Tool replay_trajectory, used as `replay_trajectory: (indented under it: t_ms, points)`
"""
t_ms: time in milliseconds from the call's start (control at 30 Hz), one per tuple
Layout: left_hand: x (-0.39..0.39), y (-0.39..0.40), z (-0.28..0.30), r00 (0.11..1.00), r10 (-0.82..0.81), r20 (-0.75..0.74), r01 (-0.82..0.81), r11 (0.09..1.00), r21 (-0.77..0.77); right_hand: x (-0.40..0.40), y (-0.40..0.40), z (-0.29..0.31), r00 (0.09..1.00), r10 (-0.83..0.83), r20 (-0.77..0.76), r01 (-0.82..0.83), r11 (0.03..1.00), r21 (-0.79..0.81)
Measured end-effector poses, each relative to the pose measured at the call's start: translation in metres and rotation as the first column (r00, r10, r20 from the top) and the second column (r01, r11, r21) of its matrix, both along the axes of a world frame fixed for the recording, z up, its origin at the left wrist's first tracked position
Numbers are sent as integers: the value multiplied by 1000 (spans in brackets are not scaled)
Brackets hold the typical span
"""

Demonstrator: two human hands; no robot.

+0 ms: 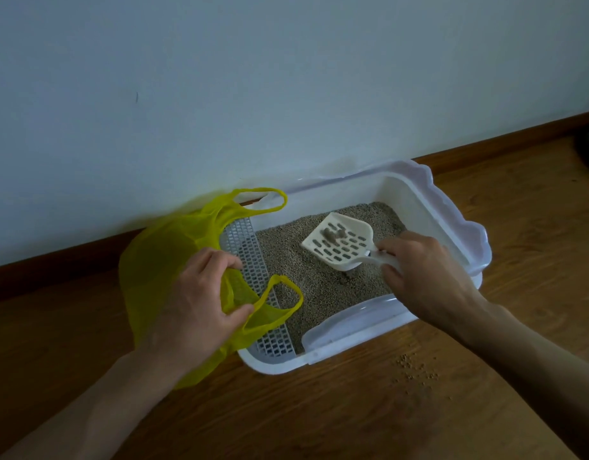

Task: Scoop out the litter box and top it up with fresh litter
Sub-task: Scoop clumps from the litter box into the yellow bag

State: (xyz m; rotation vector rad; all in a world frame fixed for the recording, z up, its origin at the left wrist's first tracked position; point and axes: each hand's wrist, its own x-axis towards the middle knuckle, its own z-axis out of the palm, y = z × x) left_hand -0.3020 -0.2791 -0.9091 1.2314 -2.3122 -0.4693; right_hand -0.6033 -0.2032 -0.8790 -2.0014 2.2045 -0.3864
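While the scoop [339,242] sits loaded over the litter [319,280], I'd treat this as the transfer step: clumps to bag.

Head view: right hand [429,277] is wrapped round the scoop handle, blade lifted just above the litter, a few grey clumps [334,234] on the slots. Left hand [200,293] pinches the rim of the yellow bag [173,260], which drapes over the left end of the litter box [452,220] and its grated step [253,260]. The two hands are well apart. Box sits on the wood floor [485,393] against the wall; some grains [415,370] are spilled on the floor by its near edge.

To do it well, my read: keep the blade level, give a short shake over the box so loose grains drop, spread the bag mouth wider, bring the scoop over the opening before tipping. Risk: a clump rolls off mid-carry.

Labels: none readable on scoop, bag or box.
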Motion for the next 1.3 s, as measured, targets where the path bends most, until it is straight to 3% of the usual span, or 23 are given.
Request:
replay_trajectory:
  t_ms: [533,700,767,833,933,1300]
  points:
    - [22,10,14,990,131,-44,-131,991,-7,51,-10,26,981,131,142,-125,991,-50]
    - [25,13,17,991,124,-44,-124,992,-2,85,-35,38,979,194,65,-193,981,-20]
    - [27,12,19,990,133,-54,-132,991,10,107,-43,43,965,248,-86,-250,968,-5]
    - [29,11,20,988,143,-63,-142,990,15,127,-48,45,894,341,-291,-356,935,1]
    - [31,11,21,987,149,-60,-149,989,10,137,-54,49,846,343,-409,-373,928,8]
    - [26,10,19,988,137,-69,-136,991,19,117,-47,49,892,283,-352,-312,950,-28]
